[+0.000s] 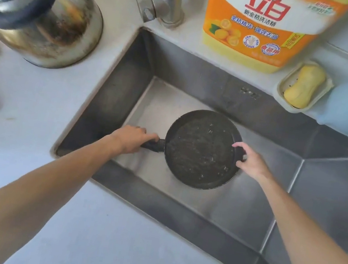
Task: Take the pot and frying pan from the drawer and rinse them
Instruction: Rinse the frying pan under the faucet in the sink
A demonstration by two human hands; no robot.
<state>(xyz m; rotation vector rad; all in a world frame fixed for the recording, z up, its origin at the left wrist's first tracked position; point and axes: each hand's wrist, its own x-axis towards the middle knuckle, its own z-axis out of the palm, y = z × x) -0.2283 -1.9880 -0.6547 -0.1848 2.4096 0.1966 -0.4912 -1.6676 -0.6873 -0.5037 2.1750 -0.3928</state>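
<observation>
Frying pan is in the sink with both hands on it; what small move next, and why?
Probably tip the frying pan to pour out the water. It holds bubbly water, the left hand grips its handle, and the right hand steadies the rim over the sink.

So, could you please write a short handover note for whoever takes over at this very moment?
Left hand: gripping the frying pan by its handle.
Right hand: holding the pan's rim on the opposite side.
Pan: in the sink, water with bubbles inside it.
Done: pan is out of the drawer and wetted.
Left: tip out the water and finish rinsing; the pot is not in view, so fetch and rinse it.
</observation>
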